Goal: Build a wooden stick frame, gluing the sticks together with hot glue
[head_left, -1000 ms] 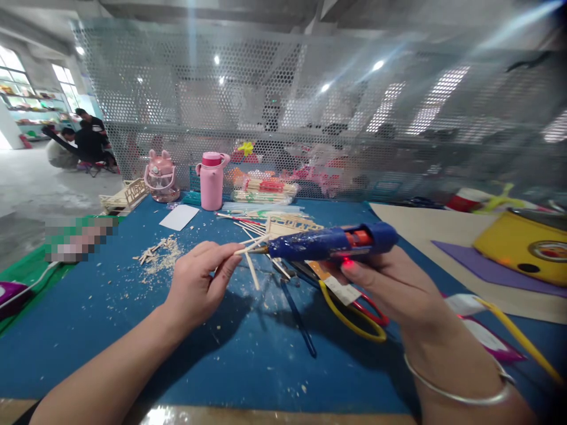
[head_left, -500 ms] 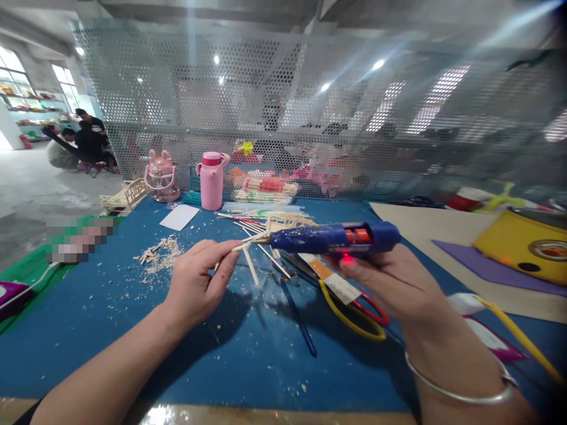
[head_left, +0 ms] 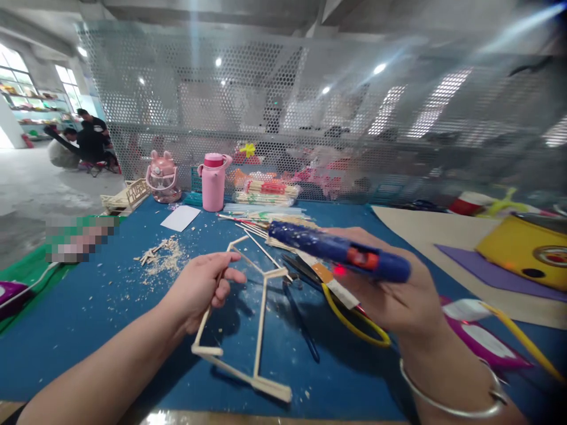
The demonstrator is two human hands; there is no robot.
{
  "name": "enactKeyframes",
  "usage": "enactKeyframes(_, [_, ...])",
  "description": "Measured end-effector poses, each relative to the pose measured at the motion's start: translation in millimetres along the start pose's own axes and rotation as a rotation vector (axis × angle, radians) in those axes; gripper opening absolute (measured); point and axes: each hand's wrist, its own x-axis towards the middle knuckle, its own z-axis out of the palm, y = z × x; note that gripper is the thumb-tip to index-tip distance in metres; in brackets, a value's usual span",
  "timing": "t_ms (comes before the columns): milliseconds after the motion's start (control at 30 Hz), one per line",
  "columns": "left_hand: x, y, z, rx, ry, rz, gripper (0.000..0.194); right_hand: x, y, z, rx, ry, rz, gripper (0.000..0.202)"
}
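Note:
My left hand [head_left: 201, 289] is closed around the left side of a frame glued from thin wooden sticks [head_left: 261, 324], which is tilted over the blue mat. My right hand [head_left: 398, 289] grips a blue hot glue gun [head_left: 319, 242], its nozzle pointing left above the frame's far end. A red light glows beneath the gun's body. Under the gun and my right hand lie scissors [head_left: 385, 342] with yellow and red handles, partly covered. A dark blue-handled tool [head_left: 305, 327] rests right of the frame.
Wood chips [head_left: 166, 257] and a white card [head_left: 180, 218] lie to the left. Behind stand a pink bottle [head_left: 213, 189] and an eared bottle [head_left: 163, 177], near bundled sticks [head_left: 270, 193]. A yellow container [head_left: 518, 242] sits right. Perforated metal panels [head_left: 239, 88] rise behind the table.
The stick frame has swung down and toward me in my left hand. The glue gun's nozzle has come away from the sticks, and its rear end has dipped.

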Motion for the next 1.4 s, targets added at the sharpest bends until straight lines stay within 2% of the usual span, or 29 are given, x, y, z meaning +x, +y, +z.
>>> enactKeyframes(67, [4, -3, -0.3, 0.005, -0.009, -0.048, 0.017, 2, -2, -2, -0.096, -0.091, -0.012, 0.033])
enactKeyframes(233, [17, -12, -3.9, 0.066, -0.01, -0.068, 0.02, 8, -4, 0, -0.194, -0.355, 0.08, 0.032])
enactKeyframes(333, [19, -14, -3.4, 0.073, -0.004, -0.099, 0.021, 11, -4, 9, -0.234, -0.429, 0.107, 0.033])
enactKeyframes(467, [16, -13, -1.3, 0.055, -0.003, -0.105, 0.021, 12, -3, 18, -0.288, -0.441, 0.093, 0.034])
enactKeyframes(800, [15, -19, 0.7, 0.19, -0.061, -0.068, 0.023, 9, -6, 24, -0.351, -0.441, -0.14, 0.029])
enactKeyframes(1100, [13, -21, 1.3, 0.2, -0.074, -0.049, 0.022, 10, -3, 33, -0.372, -0.462, -0.152, 0.028])
enactKeyframes(1400, [12, -19, 0.6, 0.227, -0.038, -0.059, 0.022, 11, -4, 25, -0.411, -0.428, -0.139, 0.027])
